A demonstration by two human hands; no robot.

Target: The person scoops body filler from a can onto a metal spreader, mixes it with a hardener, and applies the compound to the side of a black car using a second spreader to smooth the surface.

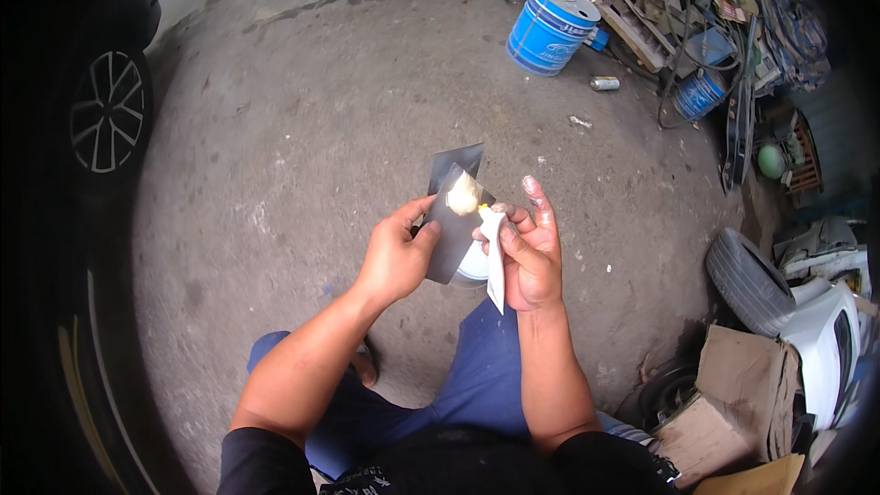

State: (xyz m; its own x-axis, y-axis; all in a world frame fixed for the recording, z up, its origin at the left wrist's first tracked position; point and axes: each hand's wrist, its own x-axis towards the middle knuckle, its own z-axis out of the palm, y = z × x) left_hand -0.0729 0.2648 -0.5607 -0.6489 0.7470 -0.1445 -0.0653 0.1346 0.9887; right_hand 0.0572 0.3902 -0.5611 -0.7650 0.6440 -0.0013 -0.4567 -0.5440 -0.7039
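Grey-spoked, a wheel (108, 112) stands well left of a dark plate (449, 238). The person's left hand (396, 252) pinches the plate's left edge between thumb and fingers. Cream paste (464, 193) lies on its upper part. By the plate's right edge, a white tube (496, 261) is pinched by the right hand (532, 261), one smeared finger raised.

The 2 thin grey sheets (447, 243) look like smooth metal from here, the white tube (496, 261) matt plastic, the floor (321, 110) rough concrete, the large bucket (541, 41) glossy painted metal.
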